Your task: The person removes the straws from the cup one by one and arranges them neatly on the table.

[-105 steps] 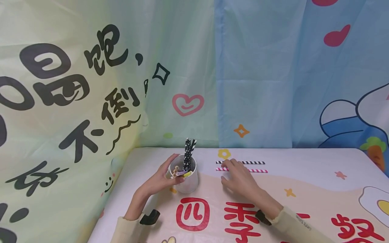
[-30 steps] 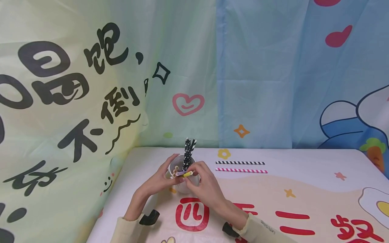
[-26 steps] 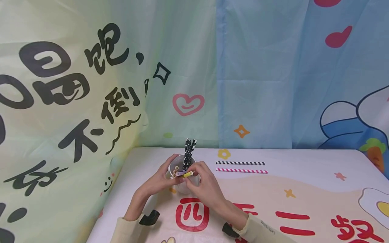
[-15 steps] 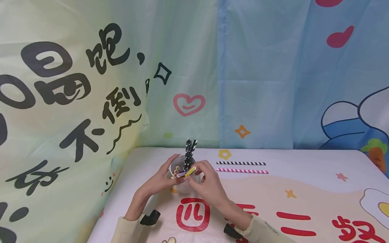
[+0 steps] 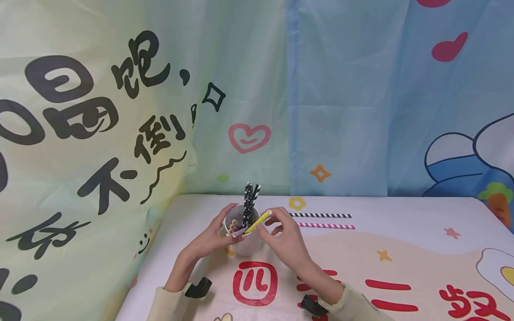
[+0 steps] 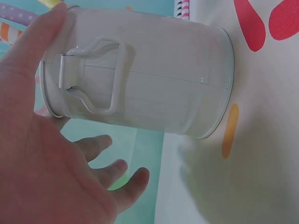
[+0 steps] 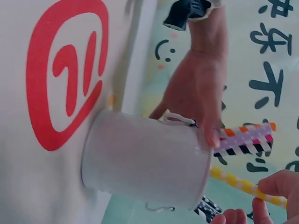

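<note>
A white metal bucket [image 5: 250, 246] with small side handles [image 6: 119, 77] stands upright on the table. My left hand [image 5: 205, 240] grips it at the rim between thumb and forefinger, its other fingers off the wall in the left wrist view. My right hand [image 5: 287, 244] pinches a yellow paper straw with white dots [image 7: 236, 183] near its upper end. That straw leans right, its lower part inside the bucket. Black dotted straws [image 5: 247, 205], a purple dotted straw [image 5: 240, 232] and an orange-striped straw [image 7: 233, 132] also stand in the bucket.
To the right of the bucket, a black-and-white striped straw [image 5: 325, 216] and a pink-and-white striped straw [image 5: 331, 226] lie parallel on the printed tabletop [image 5: 421, 214]. A printed curtain [image 5: 341, 111] hangs behind the table's back edge.
My right hand has gone from the lying straws to the bucket and taken hold of the yellow straw. It has since drawn the straw up and to the right. The left hand stays put.
</note>
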The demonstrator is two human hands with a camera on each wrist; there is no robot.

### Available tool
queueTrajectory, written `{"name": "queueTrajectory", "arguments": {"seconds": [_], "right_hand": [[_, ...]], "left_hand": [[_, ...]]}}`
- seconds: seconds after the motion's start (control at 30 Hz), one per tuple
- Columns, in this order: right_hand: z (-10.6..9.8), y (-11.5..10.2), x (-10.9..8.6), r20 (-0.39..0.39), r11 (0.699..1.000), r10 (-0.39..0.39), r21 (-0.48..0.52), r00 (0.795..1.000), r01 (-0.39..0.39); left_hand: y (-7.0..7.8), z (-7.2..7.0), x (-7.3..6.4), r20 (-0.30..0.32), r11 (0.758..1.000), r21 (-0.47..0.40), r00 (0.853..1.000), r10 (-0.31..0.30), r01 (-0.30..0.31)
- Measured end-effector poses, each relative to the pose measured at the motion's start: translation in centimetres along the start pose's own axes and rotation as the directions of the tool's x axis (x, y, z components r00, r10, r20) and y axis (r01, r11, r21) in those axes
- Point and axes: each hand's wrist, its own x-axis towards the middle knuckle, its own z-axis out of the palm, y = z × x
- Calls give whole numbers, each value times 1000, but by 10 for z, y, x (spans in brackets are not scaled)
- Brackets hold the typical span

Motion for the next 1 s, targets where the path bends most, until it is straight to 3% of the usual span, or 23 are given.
{"name": "queueTrajectory", "arguments": {"seconds": [0.6, 0.83, 1.0], "right_hand": [[-33, -7, 4, -41, 998, 53, 20, 998, -52], [-48, -10, 5, -35, 988, 133, 86, 990, -130], [-59, -12, 4, -31, 979, 125, 166, 992, -119]], "left_hand": [[4, -1, -1, 0, 999, 27, 1000, -23, 23], [2, -2, -1, 3, 999, 31, 1000, -16, 16], [0, -1, -1, -2, 1000, 20, 1000, -5, 5]]}}
